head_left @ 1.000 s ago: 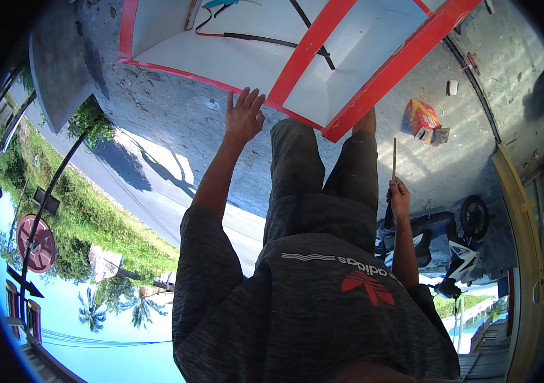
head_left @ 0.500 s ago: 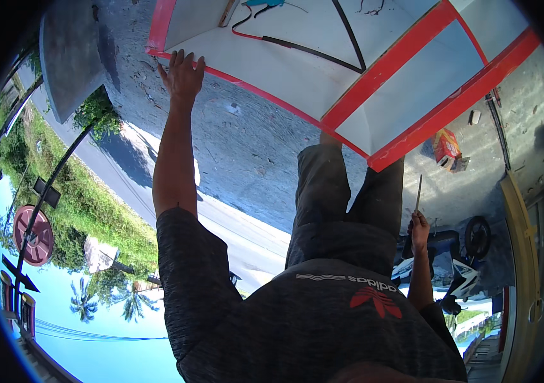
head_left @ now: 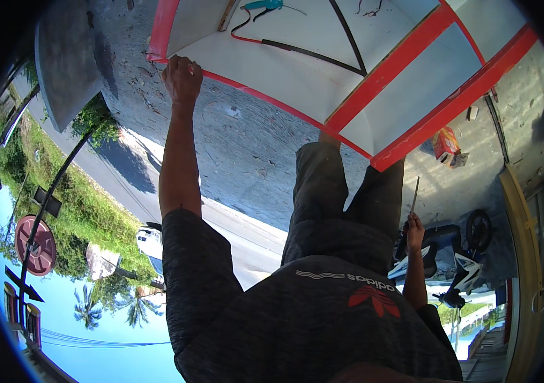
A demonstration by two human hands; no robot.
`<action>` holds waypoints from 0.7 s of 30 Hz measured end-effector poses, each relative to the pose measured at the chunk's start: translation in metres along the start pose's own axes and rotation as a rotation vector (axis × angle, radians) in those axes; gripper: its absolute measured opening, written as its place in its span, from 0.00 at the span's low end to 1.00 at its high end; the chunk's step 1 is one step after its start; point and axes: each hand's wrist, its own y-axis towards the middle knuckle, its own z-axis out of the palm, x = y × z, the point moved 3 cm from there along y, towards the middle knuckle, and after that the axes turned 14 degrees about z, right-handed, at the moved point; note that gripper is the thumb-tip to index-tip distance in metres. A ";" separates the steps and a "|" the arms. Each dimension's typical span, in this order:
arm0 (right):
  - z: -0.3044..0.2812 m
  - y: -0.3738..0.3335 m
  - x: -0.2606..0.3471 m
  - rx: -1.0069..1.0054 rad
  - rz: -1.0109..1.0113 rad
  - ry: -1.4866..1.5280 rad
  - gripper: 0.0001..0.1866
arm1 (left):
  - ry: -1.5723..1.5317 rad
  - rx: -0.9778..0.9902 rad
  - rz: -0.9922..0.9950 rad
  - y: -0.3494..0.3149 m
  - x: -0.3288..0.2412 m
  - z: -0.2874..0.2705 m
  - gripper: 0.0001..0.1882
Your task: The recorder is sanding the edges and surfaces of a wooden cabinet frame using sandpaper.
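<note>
concrete ground (head_left: pixel 246 147); left hand (head_left: pixel 183 82) outstretched, fingers curled on cabinet (head_left: pixel 392 73); right hand (head_left: pixel 415 232) clamping thin tool (head_left: pixel 416 193)

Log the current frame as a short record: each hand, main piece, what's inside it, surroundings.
left_hand: left hand, fingers curled at the edge of the red-edged white unit, near a corner; firmness of grip unclear
right_hand: right hand, closed on a thin, long tool, apart from the unit
unit_form: open compartments, red bar dividers
unit_contents: teal tool, black strips
ground_right: red-and-yellow box
background_right: motorcycle
</note>
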 end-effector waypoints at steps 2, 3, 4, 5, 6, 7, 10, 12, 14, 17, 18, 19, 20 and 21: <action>-0.004 -0.008 -0.015 -0.031 -0.009 0.052 0.08 | -0.149 -0.241 0.048 0.009 0.004 0.008 0.06; -0.007 -0.021 -0.018 -0.139 0.022 0.040 0.08 | -0.241 -0.210 0.106 0.008 -0.008 0.019 0.07; -0.008 -0.027 -0.024 -0.127 0.048 0.050 0.11 | -0.292 -0.184 -0.011 0.007 -0.011 0.026 0.11; 0.008 -0.034 -0.024 -0.143 0.088 -0.026 0.13 | -0.286 -0.151 -0.100 -0.006 0.003 0.025 0.16; 0.019 -0.031 -0.027 -0.104 0.100 -0.065 0.17 | -0.230 -0.142 -0.039 -0.010 0.030 0.023 0.18; 0.028 -0.027 -0.027 -0.124 0.100 -0.124 0.21 | -0.151 -0.098 0.021 -0.014 0.051 0.022 0.20; 0.028 -0.003 -0.021 -0.192 0.123 -0.228 0.31 | -0.126 -0.059 -0.013 -0.015 0.051 0.029 0.14; 0.027 0.020 -0.005 -0.251 0.101 -0.196 0.33 | -0.104 -0.001 -0.004 -0.008 0.047 0.024 0.11; 0.025 0.054 0.018 -0.271 0.075 -0.195 0.36 | -0.012 0.051 -0.042 -0.001 0.040 0.021 0.11; 0.030 0.108 0.057 -0.436 -0.133 -0.179 0.36 | -0.005 -0.065 -0.144 -0.013 -0.002 0.004 0.16; 0.043 0.128 0.078 -0.422 -0.149 -0.156 0.35 | 0.069 -0.095 -0.143 -0.021 -0.015 -0.001 0.21; 0.045 0.152 0.096 -0.442 -0.196 -0.147 0.34 | 0.125 -0.119 -0.143 -0.028 -0.039 -0.001 0.26; 0.043 0.180 0.115 -0.468 -0.242 -0.139 0.33 | -0.002 -0.068 -0.392 -0.037 -0.068 0.008 0.30; 0.039 0.210 0.136 -0.485 -0.283 -0.143 0.32 | -0.132 -0.015 -0.640 -0.048 -0.105 0.020 0.35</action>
